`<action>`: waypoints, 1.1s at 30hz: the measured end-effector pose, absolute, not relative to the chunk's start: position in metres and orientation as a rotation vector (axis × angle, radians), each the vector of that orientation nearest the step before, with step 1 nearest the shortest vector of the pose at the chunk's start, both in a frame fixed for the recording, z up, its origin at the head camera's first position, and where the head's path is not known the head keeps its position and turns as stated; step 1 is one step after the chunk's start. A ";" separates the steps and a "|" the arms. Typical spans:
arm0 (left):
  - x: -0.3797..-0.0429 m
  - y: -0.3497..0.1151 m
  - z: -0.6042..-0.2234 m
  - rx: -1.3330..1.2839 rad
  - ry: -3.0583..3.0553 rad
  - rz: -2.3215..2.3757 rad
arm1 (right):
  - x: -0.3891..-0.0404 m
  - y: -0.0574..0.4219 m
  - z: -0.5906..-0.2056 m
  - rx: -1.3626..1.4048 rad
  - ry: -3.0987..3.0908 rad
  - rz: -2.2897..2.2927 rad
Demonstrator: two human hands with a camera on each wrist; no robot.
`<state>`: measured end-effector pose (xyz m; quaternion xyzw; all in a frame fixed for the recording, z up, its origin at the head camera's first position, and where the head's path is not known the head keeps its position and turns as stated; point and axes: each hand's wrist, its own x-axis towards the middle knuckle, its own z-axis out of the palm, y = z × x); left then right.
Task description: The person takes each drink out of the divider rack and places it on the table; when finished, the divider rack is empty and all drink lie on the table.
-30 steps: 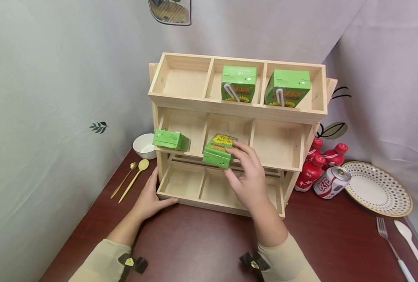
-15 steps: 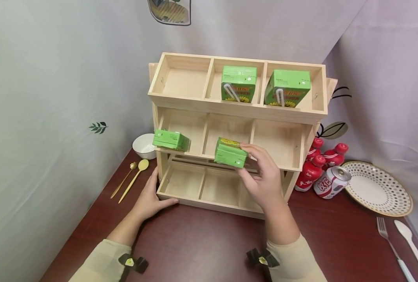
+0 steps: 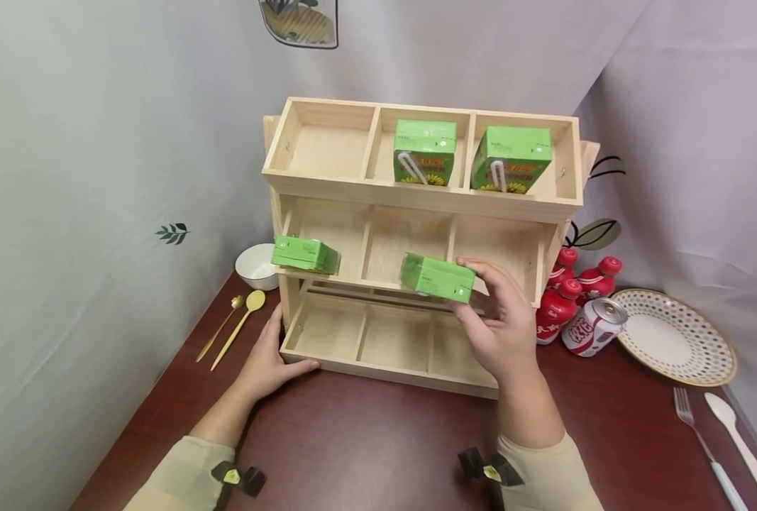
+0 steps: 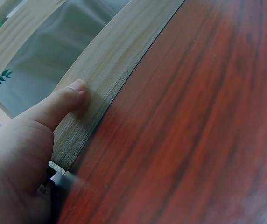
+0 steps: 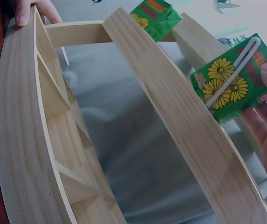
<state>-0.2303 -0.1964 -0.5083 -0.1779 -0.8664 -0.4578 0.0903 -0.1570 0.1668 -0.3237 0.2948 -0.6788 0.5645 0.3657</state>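
Hands first: on my feed the right hand (image 3: 501, 332) pinches a green carton (image 3: 442, 279) between thumb and fingers, while the left hand (image 3: 268, 363), at eight o'clock from that carton, clasps the lower corner of the wooden rack (image 3: 416, 190), thumb on the front board. I have the held carton tilted, by the middle tier's front edge; I can't tell whether it touches the wood. From it, another carton (image 3: 304, 254) lies at nine o'clock in that tier's left compartment, and two upright cartons (image 3: 424, 152) occupy the top tier at twelve and one. Red bottles (image 3: 555, 312) stand at three, with a can (image 3: 594, 328) and dotted plate (image 3: 662, 337) just past them.
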 end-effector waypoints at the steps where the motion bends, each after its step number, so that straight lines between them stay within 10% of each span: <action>1: -0.230 -0.196 -0.509 -0.531 -2.577 -1.365 | -0.156 0.168 -0.324 0.759 -1.739 1.464; 33: -0.230 -0.197 -0.511 -0.530 -2.577 -1.364 | -0.112 0.272 -0.346 0.793 -1.495 1.722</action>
